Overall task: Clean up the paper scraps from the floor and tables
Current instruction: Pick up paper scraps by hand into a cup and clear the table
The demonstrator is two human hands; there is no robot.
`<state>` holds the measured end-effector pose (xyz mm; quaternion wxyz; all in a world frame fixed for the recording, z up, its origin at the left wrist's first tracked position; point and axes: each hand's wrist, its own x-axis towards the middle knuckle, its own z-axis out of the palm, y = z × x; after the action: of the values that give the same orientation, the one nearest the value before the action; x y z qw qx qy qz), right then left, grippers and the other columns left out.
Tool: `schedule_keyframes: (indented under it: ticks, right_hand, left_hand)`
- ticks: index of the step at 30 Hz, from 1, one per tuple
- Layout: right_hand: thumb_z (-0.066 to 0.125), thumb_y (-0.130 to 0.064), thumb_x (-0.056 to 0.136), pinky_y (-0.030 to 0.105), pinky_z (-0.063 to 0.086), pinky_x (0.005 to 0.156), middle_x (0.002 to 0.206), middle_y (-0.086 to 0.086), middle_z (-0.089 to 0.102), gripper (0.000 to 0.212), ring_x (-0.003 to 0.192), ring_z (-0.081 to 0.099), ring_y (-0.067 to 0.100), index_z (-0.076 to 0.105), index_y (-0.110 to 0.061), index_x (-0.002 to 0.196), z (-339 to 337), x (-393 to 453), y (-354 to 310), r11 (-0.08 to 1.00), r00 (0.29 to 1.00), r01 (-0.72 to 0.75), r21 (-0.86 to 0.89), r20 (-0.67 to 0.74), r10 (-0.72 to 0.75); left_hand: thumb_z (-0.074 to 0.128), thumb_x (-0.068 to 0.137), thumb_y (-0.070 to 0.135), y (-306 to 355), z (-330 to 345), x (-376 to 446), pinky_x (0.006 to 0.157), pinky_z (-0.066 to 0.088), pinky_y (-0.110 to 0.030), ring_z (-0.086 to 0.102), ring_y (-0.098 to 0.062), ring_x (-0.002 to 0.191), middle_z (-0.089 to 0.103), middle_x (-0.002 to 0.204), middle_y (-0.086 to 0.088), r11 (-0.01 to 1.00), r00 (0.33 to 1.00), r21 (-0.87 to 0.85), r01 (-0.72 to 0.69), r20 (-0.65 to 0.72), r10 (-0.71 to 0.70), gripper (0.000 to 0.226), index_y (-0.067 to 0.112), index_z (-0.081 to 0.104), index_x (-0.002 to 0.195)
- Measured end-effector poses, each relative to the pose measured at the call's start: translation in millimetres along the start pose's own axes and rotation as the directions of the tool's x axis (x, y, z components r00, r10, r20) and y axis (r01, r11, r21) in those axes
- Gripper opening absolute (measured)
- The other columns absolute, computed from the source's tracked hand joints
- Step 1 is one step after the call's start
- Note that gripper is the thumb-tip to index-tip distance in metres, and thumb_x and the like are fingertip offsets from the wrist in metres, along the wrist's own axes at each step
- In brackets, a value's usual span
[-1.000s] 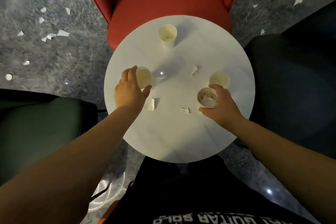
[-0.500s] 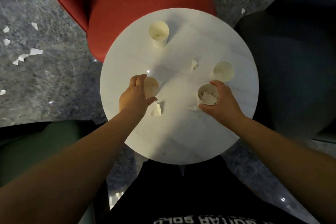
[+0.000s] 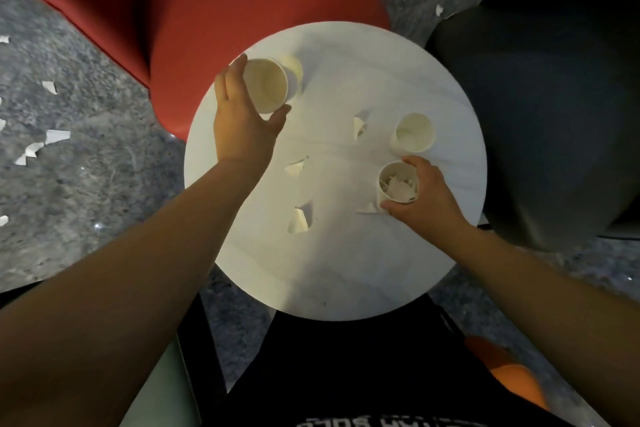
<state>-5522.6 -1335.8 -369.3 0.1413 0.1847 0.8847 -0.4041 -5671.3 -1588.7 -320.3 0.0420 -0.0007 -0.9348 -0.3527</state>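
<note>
Left hand (image 3: 242, 121): fingers curled round an empty cup (image 3: 266, 85), held above the far cup (image 3: 293, 69), upper centre.
Right hand (image 3: 420, 198): fingers wrap the scrap-filled cup (image 3: 397, 185), centre right.
Scraps (image 3: 298, 221): loose on the counter (image 3: 339, 274); more on the floor (image 3: 52, 163), left.
Advice: nest the cups squarely, then sweep scraps into the filled cup.

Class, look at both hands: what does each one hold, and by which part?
Left hand holds an empty paper cup by its side wall; right hand has its grip round the wall of the scrap-filled cup.
</note>
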Motion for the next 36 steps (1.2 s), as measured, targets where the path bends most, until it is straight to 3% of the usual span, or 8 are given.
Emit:
schedule_keyframes:
  ticks: [6,12,15,20,24,27,30,36]
  right_hand:
    - [0.083,-0.041,0.066,0.019,0.035,0.086,0.129,-0.001,0.045,0.086,0.104,0.042,0.003,0.037,-0.027,0.137,-4.3,-2.4,10.3,1.0,0.999,-0.023,0.016,-0.021,0.024]
    - [0.082,-0.041,0.066,0.005,0.029,0.077,0.126,-0.007,0.041,0.086,0.102,0.039,0.001,0.034,-0.032,0.137,-7.3,-1.2,16.9,0.998,1.0,-0.029,0.062,-0.008,0.029]
    - [0.082,-0.042,0.066,0.005,0.031,0.076,0.126,-0.01,0.041,0.085,0.103,0.041,0.001,0.034,-0.034,0.136,-10.6,2.1,19.6,0.995,0.999,-0.048,0.089,-0.004,0.048]
    - [0.083,-0.039,0.068,0.002,0.033,0.072,0.126,-0.01,0.041,0.082,0.103,0.042,0.0,0.035,-0.036,0.135,-19.3,5.9,25.8,0.994,0.999,-0.044,0.105,-0.001,0.045]
    - [0.083,-0.039,0.067,-0.001,0.034,0.068,0.123,-0.013,0.039,0.081,0.102,0.043,-0.001,0.035,-0.039,0.132,-27.1,5.7,28.9,0.991,0.999,-0.044,0.123,0.008,0.044]
    - [0.083,-0.038,0.067,-0.003,0.035,0.066,0.12,-0.015,0.038,0.077,0.1,0.042,-0.001,0.034,-0.043,0.127,-33.9,4.0,32.1,0.99,0.999,-0.038,0.132,0.014,0.037]
    - [0.084,-0.036,0.068,-0.006,0.033,0.067,0.123,-0.012,0.039,0.081,0.1,0.038,-0.003,0.036,-0.036,0.133,-41.6,1.5,40.2,0.993,0.999,-0.042,0.113,0.025,0.039]
    - [0.083,-0.039,0.068,0.0,0.028,0.076,0.131,-0.007,0.043,0.083,0.106,0.041,0.001,0.036,-0.032,0.137,-59.4,0.2,54.9,0.992,0.999,-0.037,0.119,0.018,0.035]
  left_hand:
    - [0.082,0.072,0.025,6.3,24.5,41.8,0.088,0.05,-0.039,0.053,-0.027,0.118,0.042,0.14,-0.006,0.996,0.999,0.089,-0.009,0.038,0.006,0.086,0.015,0.036,0.144]
    - [0.083,0.073,0.03,-0.4,47.8,58.9,0.091,0.047,-0.043,0.053,-0.03,0.117,0.043,0.139,-0.005,0.975,0.981,0.221,0.032,0.179,-0.073,0.081,0.017,0.039,0.14]
    - [0.084,0.074,0.029,-3.1,60.0,57.4,0.094,0.045,-0.043,0.053,-0.032,0.117,0.042,0.14,-0.005,0.969,0.962,0.242,0.043,0.253,-0.106,0.08,0.017,0.039,0.139]
    - [0.084,0.074,0.026,4.2,71.1,49.6,0.088,0.043,-0.035,0.054,-0.031,0.116,0.045,0.138,-0.006,0.982,0.954,0.177,0.065,0.277,-0.113,0.078,0.018,0.038,0.136]
    - [0.083,0.071,0.037,37.3,71.6,31.0,0.089,0.04,-0.025,0.052,-0.021,0.117,0.047,0.137,-0.002,0.998,0.98,0.067,-0.006,0.2,-0.008,0.082,0.017,0.04,0.138]
    - [0.081,0.072,0.046,76.3,76.2,4.6,0.101,0.046,-0.032,0.048,-0.015,0.123,0.047,0.139,-0.002,0.993,0.976,-0.093,-0.073,0.197,0.09,0.085,0.015,0.04,0.14]
    - [0.075,0.07,0.055,106.4,83.7,-22.2,0.098,0.049,-0.039,0.051,-0.015,0.121,0.05,0.138,0.0,0.973,0.949,-0.216,-0.082,0.28,0.142,0.087,0.015,0.042,0.139]
    - [0.083,0.069,0.047,119.6,121.9,-44.5,0.1,0.035,-0.024,0.046,-0.017,0.126,0.048,0.14,0.004,0.992,0.88,-0.041,-0.122,0.458,0.127,0.086,0.022,0.041,0.14]
